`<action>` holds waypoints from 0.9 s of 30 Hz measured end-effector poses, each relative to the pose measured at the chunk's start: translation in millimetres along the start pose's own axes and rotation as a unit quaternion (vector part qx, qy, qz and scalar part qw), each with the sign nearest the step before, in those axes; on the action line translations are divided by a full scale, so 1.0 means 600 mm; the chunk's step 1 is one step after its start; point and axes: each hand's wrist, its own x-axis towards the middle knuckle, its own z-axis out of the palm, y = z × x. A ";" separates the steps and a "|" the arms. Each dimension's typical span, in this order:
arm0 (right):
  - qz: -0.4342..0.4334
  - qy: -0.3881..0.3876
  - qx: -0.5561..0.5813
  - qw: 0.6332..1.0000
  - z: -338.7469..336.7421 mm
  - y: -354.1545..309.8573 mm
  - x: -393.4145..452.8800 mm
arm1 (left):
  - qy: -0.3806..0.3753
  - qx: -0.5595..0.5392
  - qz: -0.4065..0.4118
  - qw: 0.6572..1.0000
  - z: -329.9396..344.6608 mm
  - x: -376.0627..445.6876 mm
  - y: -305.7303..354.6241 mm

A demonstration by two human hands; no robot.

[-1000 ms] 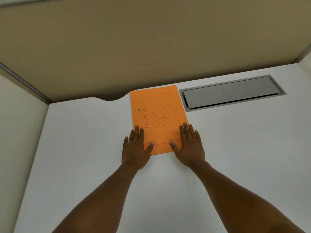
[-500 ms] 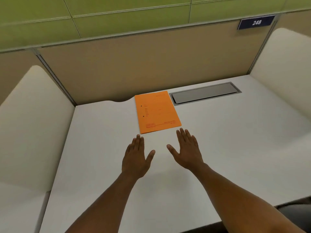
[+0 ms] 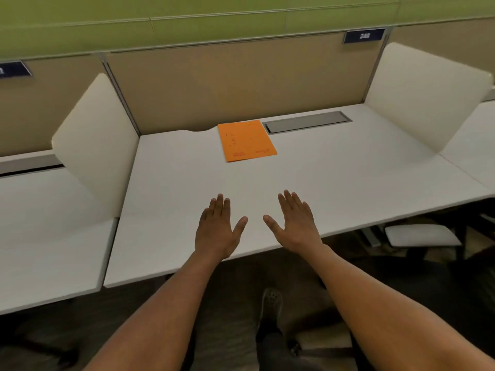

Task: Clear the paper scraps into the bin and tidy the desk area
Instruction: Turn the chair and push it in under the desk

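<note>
Head: orange folder [image 3: 246,140] beside cable hatch [image 3: 308,121].

Folder [image 3: 246,140]: flat on the desk [image 3: 334,178], at its back, against the rear partition [image 3: 241,84].
Cable hatch [image 3: 308,121]: set in the desk, just right of the folder.
Side dividers: left divider [image 3: 99,145] and right divider [image 3: 423,95] flank the desk.
Left hand [image 3: 217,231], right hand [image 3: 297,223]: side by side over the desk's front edge, well apart from the folder.

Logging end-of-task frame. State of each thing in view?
left hand: open, flat, empty
right hand: open, flat, empty
orange folder: closed, flat on desk, untouched
cable hatch: lid shut
paper scraps: none visible
bin: not visible
</note>
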 end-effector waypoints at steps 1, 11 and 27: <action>0.002 0.003 -0.002 1.000 -0.007 -0.002 -0.028 | 0.003 0.001 0.003 1.000 -0.001 -0.025 0.006; 0.044 0.090 -0.010 0.995 -0.140 0.047 -0.270 | 0.050 -0.023 0.101 0.993 -0.025 -0.178 0.160; 0.202 0.235 -0.028 0.950 -0.375 0.458 -0.657 | 0.041 -0.061 0.308 0.948 0.045 -0.377 0.691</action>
